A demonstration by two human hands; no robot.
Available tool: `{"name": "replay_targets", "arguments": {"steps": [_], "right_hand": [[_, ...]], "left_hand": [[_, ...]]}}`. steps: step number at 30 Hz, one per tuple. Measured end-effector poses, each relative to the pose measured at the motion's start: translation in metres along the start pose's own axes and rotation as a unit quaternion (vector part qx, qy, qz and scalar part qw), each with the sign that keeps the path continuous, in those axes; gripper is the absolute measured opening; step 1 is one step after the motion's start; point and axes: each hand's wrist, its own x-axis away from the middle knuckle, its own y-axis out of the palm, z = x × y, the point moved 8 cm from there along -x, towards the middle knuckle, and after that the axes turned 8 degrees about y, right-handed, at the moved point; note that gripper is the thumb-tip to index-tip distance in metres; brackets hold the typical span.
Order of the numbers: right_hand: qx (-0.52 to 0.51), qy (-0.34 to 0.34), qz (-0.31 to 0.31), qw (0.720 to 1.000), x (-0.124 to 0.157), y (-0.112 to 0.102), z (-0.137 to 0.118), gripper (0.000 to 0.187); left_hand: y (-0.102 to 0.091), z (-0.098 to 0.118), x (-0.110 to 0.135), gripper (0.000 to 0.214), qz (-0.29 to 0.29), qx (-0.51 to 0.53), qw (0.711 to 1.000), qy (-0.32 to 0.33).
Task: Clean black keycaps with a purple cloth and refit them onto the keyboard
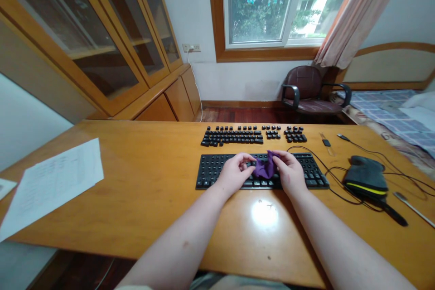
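A black keyboard [212, 170] with most keycaps off lies on the desk under both hands; bare key posts show, and keys remain along its front row. My left hand [236, 173] is closed in a pinch over its middle, with a small black keycap [253, 163] at the fingertips. A crumpled purple cloth [265, 168] is gripped between the thumb and fingers of my right hand [290, 173], its left edge reaching my left fingertips. Behind the keyboard, loose black keycaps [234, 138] are laid out in rows matching a keyboard layout.
To the right lie a grey brush-like tool with a yellow stripe [365, 176], a black cable [340, 190], a USB plug [343, 137], a small keycap puller [326, 142] and a thin white-handled brush [414, 208]. Paper sheets [57, 181] rest at left. A chair [306, 86] stands beyond the desk.
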Motion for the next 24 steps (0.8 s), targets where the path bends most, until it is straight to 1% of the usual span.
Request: {"name": "replay_targets", "arguments": {"steps": [2,5,7,10,12,13,15,17,20,24], "right_hand": [[0.004,0.012,-0.017,1.000,0.001,0.004,0.002,0.029],[-0.010,0.039,-0.042,0.998,0.003,0.009,0.007,0.031],[-0.051,0.071,-0.078,0.993,0.006,0.016,0.010,0.029],[-0.113,0.117,-0.147,0.976,0.014,0.031,0.014,0.027],[-0.110,0.132,-0.168,0.971,0.018,0.036,0.017,0.025],[-0.100,0.132,-0.177,0.970,0.020,0.039,0.018,0.028],[-0.077,0.130,-0.206,0.967,0.022,0.044,0.021,0.034],[-0.052,0.122,-0.214,0.968,0.023,0.045,0.022,0.034],[-0.002,0.076,-0.184,0.980,0.021,0.041,0.013,0.031],[0.070,-0.005,-0.147,0.987,0.021,0.037,-0.005,0.024]], "left_hand": [[0.000,-0.005,0.001,0.021,0.014,0.037,0.999,-0.002],[-0.001,-0.008,0.002,0.021,0.035,0.055,0.998,-0.010],[-0.002,-0.009,0.003,0.022,0.047,0.050,0.998,-0.011],[-0.004,-0.009,0.004,0.021,0.062,0.029,0.998,-0.005],[-0.003,-0.009,0.005,0.021,0.067,0.021,0.998,0.002],[-0.003,-0.009,0.005,0.021,0.067,0.022,0.997,0.005],[-0.002,-0.010,0.006,0.021,0.068,0.028,0.997,0.008],[-0.003,-0.010,0.006,0.020,0.078,0.030,0.996,0.013],[-0.004,-0.006,0.006,0.017,0.087,0.036,0.995,0.039],[-0.001,0.000,0.005,0.020,0.069,0.042,0.993,0.081]]}}
